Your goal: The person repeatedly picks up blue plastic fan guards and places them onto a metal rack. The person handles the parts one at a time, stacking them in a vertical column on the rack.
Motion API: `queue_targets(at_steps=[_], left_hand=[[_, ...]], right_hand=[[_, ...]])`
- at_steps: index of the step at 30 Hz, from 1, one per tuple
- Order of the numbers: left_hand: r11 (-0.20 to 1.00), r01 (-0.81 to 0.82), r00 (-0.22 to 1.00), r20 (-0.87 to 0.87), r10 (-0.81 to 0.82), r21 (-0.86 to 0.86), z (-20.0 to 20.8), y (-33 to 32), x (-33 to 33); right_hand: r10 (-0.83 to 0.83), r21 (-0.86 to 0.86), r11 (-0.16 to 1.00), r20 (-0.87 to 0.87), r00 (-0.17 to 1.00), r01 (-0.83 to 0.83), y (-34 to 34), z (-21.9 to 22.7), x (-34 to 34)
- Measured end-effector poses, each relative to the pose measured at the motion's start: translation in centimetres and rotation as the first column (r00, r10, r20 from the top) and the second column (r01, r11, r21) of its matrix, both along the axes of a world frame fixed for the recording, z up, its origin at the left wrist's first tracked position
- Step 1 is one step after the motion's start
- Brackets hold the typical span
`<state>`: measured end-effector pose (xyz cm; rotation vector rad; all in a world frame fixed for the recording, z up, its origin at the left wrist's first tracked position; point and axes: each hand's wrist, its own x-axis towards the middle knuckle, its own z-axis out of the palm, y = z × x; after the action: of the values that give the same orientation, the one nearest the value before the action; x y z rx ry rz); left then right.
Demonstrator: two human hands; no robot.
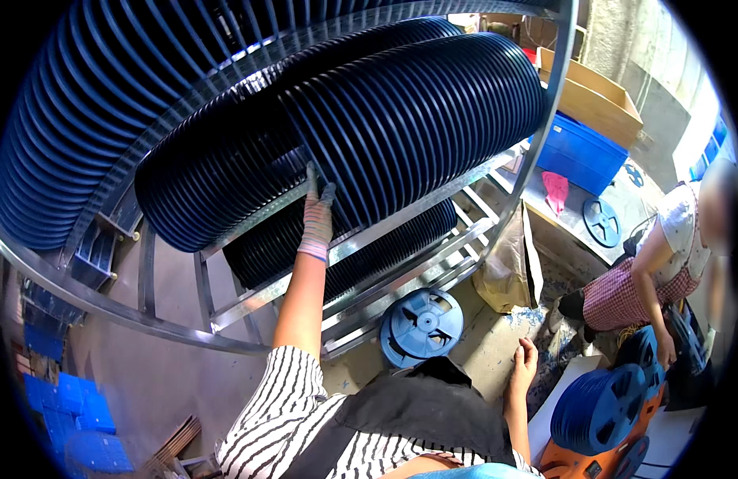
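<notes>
My left hand (317, 215), in a striped knit glove, reaches up into a metal rack. Its fingers are stretched out at the gap between two rows of dark blue plastic reels, the left row (201, 176) and the right row (417, 112). The fingertips seem to touch the end reel of the right row; I cannot make out a grip. Bare and loosely curled, my right hand (524, 363) hangs at my right side with nothing visible in it. Two light blue reels (427, 321) lie stacked on the floor between my hands.
The rack's curved metal rail (553, 120) rises on the right. Beyond it stand a blue crate (581, 152) and a wooden box (597, 92). At right a co-worker (644, 271) handles reels near an orange machine (577, 455) bearing blue reels (597, 411). Blue boxes (69, 399) lie lower left.
</notes>
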<state>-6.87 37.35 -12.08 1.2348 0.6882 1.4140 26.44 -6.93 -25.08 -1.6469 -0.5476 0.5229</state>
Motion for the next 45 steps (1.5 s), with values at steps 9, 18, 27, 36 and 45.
queue_targets(at_steps=[9, 18, 27, 36, 45], left_hand=[[0.932, -0.326, 0.917, -0.188, 0.352, 0.155, 1.6, -2.8, 0.9], [0.492, -0.256, 0.394, -0.375, 0.839, 0.832, -0.5, -25.5, 10.2], [0.478, 0.761, 0.166, -0.580, -0.798, -0.439, -6.4, -32.5, 29.0], [0.047, 0.773, -0.219, -0.335, -0.916, -0.632, -13.8, -47.2, 57.7], [0.316, 0.305, -0.147, -0.372, -0.917, -0.899, -25.6, -57.3, 70.2]], right_hand=[[0.229, -0.091, 0.971, 0.107, 0.967, -0.220, 1.1, 1.7, 2.4], [0.320, -0.333, 0.910, 0.194, 0.927, -0.245, -4.6, -1.0, 8.9], [-0.289, -0.418, 0.720, 0.546, 0.786, 0.554, -24.1, -2.2, 9.9], [-0.920, -0.231, 0.282, 0.211, 0.331, 0.931, -32.4, -7.0, 10.8], [-0.859, -0.036, 0.151, -0.499, 0.113, 0.988, -41.2, -9.4, 23.6]])
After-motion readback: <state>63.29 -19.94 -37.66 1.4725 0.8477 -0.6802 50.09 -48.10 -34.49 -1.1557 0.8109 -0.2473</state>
